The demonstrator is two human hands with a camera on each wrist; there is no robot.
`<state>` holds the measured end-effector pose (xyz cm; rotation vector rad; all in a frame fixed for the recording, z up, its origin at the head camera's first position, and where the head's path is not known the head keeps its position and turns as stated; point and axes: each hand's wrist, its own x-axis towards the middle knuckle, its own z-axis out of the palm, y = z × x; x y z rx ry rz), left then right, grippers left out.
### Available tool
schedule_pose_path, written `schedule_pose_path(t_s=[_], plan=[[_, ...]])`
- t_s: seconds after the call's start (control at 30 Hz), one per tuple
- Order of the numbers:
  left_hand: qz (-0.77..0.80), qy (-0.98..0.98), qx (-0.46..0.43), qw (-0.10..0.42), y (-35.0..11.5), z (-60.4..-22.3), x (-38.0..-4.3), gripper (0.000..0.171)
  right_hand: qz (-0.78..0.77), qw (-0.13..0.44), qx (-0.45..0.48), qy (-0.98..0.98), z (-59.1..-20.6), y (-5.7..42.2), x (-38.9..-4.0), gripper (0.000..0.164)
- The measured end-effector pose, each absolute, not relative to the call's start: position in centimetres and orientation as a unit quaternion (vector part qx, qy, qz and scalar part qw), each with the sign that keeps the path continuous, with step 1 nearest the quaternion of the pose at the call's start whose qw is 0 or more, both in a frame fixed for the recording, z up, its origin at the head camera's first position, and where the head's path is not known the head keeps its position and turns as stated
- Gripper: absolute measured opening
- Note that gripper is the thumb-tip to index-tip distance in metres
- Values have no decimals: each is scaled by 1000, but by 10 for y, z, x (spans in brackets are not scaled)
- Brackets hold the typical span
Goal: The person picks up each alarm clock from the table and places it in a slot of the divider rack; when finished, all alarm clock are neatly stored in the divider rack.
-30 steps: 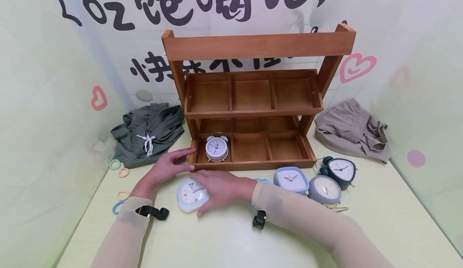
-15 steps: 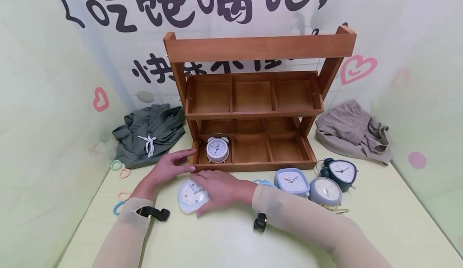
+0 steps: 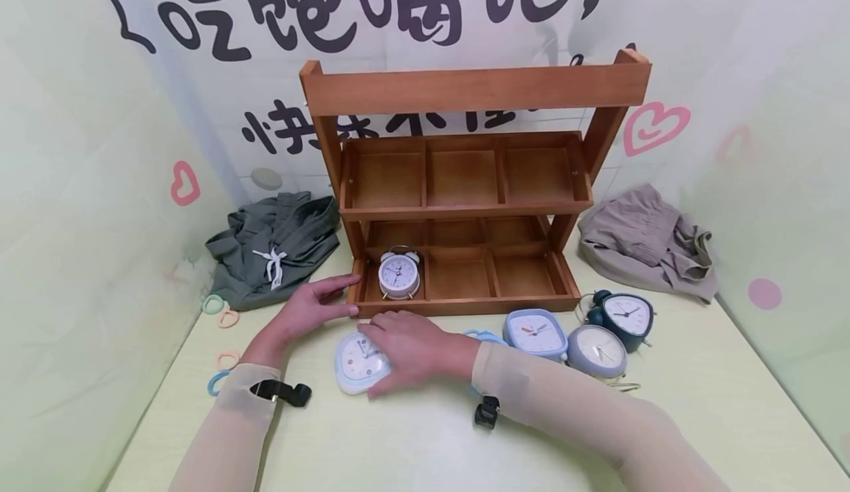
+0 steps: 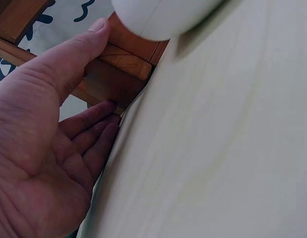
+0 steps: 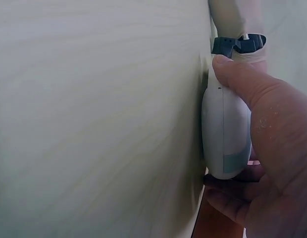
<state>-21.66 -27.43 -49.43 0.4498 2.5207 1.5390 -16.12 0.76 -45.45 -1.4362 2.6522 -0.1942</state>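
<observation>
In the head view my right hand (image 3: 412, 350) holds a white and pale-blue alarm clock (image 3: 356, 365) that lies face up on the table. The right wrist view has the thumb at one end of this clock (image 5: 225, 131) and the fingers at the other. My left hand (image 3: 311, 307) touches the left front corner of the brown wooden rack (image 3: 465, 305). Its thumb and fingers look fairly straight in the left wrist view, beside the rack's corner (image 4: 121, 82). A white twin-bell alarm clock (image 3: 399, 276) stands in the rack's lower left compartment.
Right of my right hand are a blue square clock (image 3: 535, 332), a grey-purple clock (image 3: 598, 350) and a dark green clock (image 3: 627, 312). Dark trousers (image 3: 272, 248) and a taupe garment (image 3: 644, 241) flank the rack. Several coloured rings (image 3: 213, 304) lie at the left.
My right hand and the pale-blue alarm clock have shifted slightly to the right along the table. The left hand keeps its place at the rack's corner.
</observation>
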Motion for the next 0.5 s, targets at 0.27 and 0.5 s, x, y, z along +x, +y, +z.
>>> schedule_pose_path(t_s=[0.27,0.5], plan=[[521,836,152,77,-273,-492,-216,65,-55,22,-482,874,-451,25,-158,111],[530,831,153,76,-273,-492,-216,64,-70,6,-472,879,-439,46,-157,110]])
